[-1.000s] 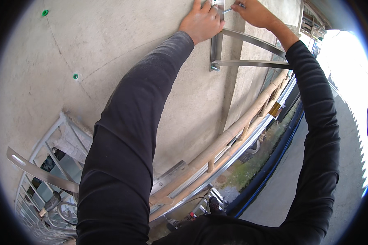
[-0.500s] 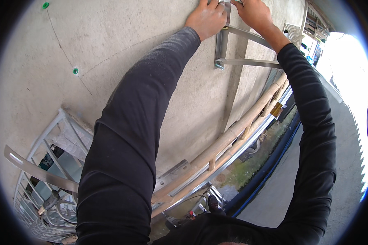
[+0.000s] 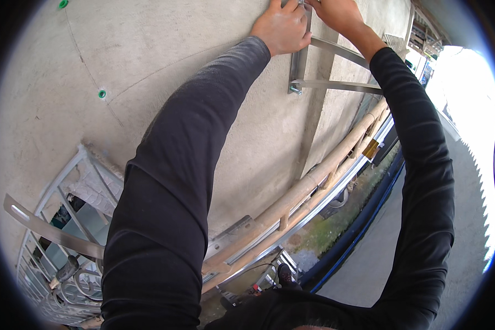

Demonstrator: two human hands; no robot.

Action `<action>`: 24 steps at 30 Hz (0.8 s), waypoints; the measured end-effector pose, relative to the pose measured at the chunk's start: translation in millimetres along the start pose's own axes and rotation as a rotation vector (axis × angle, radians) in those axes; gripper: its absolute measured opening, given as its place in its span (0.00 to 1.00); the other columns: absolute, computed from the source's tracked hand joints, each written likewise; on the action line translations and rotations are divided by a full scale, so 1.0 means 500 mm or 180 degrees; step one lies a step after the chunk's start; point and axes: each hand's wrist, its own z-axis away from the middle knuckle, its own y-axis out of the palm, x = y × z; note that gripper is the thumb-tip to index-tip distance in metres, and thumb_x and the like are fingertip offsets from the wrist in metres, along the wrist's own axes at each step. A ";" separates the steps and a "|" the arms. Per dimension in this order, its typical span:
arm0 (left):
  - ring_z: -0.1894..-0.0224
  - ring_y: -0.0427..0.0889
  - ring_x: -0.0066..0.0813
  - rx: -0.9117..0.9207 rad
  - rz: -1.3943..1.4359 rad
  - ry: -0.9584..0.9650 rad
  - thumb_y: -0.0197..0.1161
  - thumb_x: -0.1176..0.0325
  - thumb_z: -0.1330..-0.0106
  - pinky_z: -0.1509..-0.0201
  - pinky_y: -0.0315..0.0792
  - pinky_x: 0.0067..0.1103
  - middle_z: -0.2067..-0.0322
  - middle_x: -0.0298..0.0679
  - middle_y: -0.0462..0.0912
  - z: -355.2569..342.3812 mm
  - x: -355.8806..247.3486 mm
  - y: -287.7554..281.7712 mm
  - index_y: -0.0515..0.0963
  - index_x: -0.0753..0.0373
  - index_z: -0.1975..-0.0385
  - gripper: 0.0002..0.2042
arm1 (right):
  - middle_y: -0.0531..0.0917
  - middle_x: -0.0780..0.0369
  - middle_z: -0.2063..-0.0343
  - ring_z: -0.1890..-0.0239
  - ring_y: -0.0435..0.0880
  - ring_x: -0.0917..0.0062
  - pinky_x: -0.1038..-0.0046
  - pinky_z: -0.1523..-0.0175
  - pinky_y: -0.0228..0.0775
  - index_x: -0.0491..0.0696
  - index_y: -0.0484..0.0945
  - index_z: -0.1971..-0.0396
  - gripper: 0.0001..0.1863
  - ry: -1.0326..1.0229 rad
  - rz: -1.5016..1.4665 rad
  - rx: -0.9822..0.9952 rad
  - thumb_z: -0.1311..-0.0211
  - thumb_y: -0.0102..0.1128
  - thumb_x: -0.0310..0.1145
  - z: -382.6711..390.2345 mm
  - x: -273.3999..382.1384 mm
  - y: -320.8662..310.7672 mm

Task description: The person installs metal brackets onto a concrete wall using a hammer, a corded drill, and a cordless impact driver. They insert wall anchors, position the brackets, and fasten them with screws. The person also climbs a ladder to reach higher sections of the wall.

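A metal bracket (image 3: 299, 67) stands upright against the concrete wall, with two flat arms reaching to the right. At its lower end a bolt (image 3: 296, 89) sticks out. My left hand (image 3: 283, 28) is closed at the bracket's upper part, its fingers bent and thumb over the upright. Right beside it, my right hand (image 3: 335, 14) is closed in a pinch near the bracket's top. A small shiny piece shows between the two hands, but the picture's upper edge cuts off the fingertips, so what the right hand pinches is hidden.
Green wall plugs (image 3: 102, 94) sit in the wall (image 3: 165, 33) at left, joined by drawn lines. Bamboo poles (image 3: 313, 179) run below. A loose curved metal strip (image 3: 49, 231) and a hammer (image 3: 65, 270) lie by the white window grille (image 3: 44, 206). Ground shows far beneath.
My left hand has shifted slightly, its thumb now lower over the bracket's upright. The right hand has moved slightly up and left, staying by the bracket's top.
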 end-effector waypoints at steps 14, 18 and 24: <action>0.32 0.72 0.46 -0.0356 0.0156 -0.0053 0.58 0.49 0.33 0.25 0.56 0.59 0.42 0.50 0.82 -0.004 -0.005 0.010 0.83 0.68 0.46 0.28 | 0.89 0.44 0.64 0.57 0.89 0.47 0.49 0.50 0.81 0.42 0.85 0.58 0.23 0.0767 -0.0161 0.0178 0.28 0.60 0.50 -0.023 0.016 0.037; 0.32 0.72 0.47 0.0167 -0.0012 -0.0080 0.58 0.49 0.32 0.25 0.56 0.60 0.40 0.51 0.81 -0.005 -0.013 0.002 0.82 0.69 0.44 0.29 | 0.89 0.45 0.60 0.55 0.89 0.47 0.52 0.49 0.82 0.42 0.86 0.54 0.24 0.0568 -0.0568 0.0096 0.31 0.62 0.50 -0.015 0.011 -0.007; 0.35 0.75 0.49 0.0366 -0.0133 -0.0191 0.56 0.50 0.30 0.26 0.57 0.61 0.43 0.51 0.83 -0.026 -0.027 -0.021 0.82 0.69 0.45 0.27 | 0.88 0.43 0.60 0.56 0.89 0.47 0.53 0.50 0.82 0.41 0.82 0.49 0.25 0.0359 -0.0634 0.0085 0.31 0.63 0.49 0.092 0.036 -0.117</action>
